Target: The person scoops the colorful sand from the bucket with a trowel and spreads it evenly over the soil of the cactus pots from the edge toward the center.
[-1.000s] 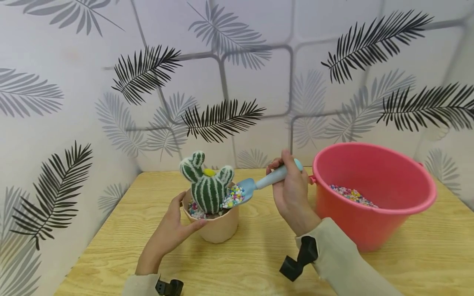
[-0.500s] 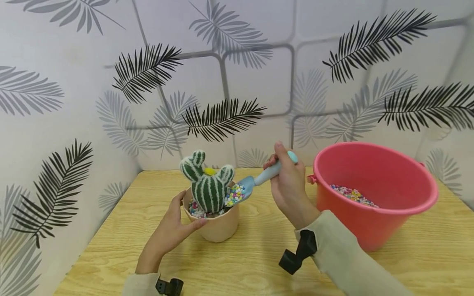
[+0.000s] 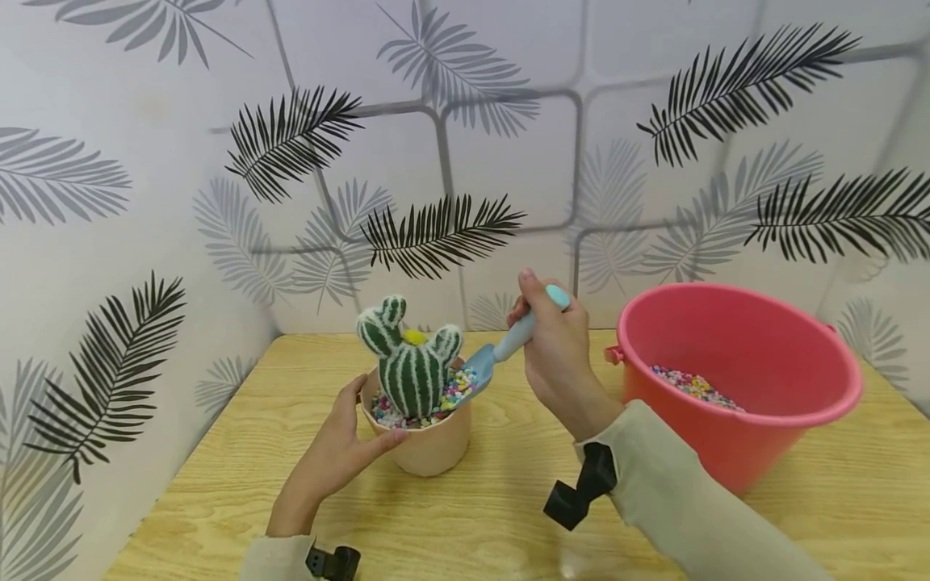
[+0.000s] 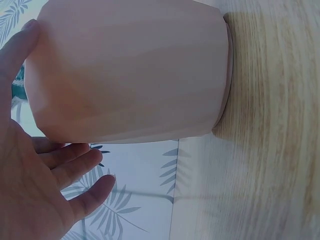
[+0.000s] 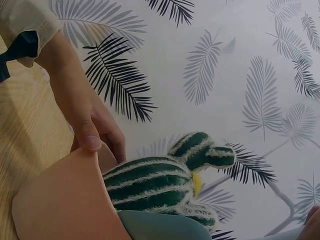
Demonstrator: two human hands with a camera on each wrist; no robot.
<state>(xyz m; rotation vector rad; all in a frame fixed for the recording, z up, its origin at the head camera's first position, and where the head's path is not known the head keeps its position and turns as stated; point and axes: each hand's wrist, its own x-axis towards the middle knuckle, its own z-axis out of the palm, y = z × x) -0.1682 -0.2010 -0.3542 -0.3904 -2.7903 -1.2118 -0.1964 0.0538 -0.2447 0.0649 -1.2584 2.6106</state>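
A peach flowerpot (image 3: 434,448) stands on the table with a green-and-white knitted cactus (image 3: 410,379) in it. My left hand (image 3: 337,452) holds the pot by its left side, thumb at the front rim. With my right hand (image 3: 559,351) I grip the handle of a small blue trowel (image 3: 481,369), tilted down to the left. Its blade overlaps the pot's right rim, and colourful pebbles (image 3: 456,391) lie at its tip and around the cactus base. In the right wrist view, the trowel blade (image 5: 165,225) sits beside the cactus, over the pot's edge.
To the right stands a large pink bucket (image 3: 726,436), with more colourful pebbles (image 3: 693,386) at its bottom. Behind the wooden table (image 3: 465,524) rises a wall (image 3: 508,177) with a leaf pattern, and it continues along the left side.
My right hand has moved left and up, tipping the trowel more steeply. Pebbles have slid off its blade into the pot. My left hand stays on the pot.
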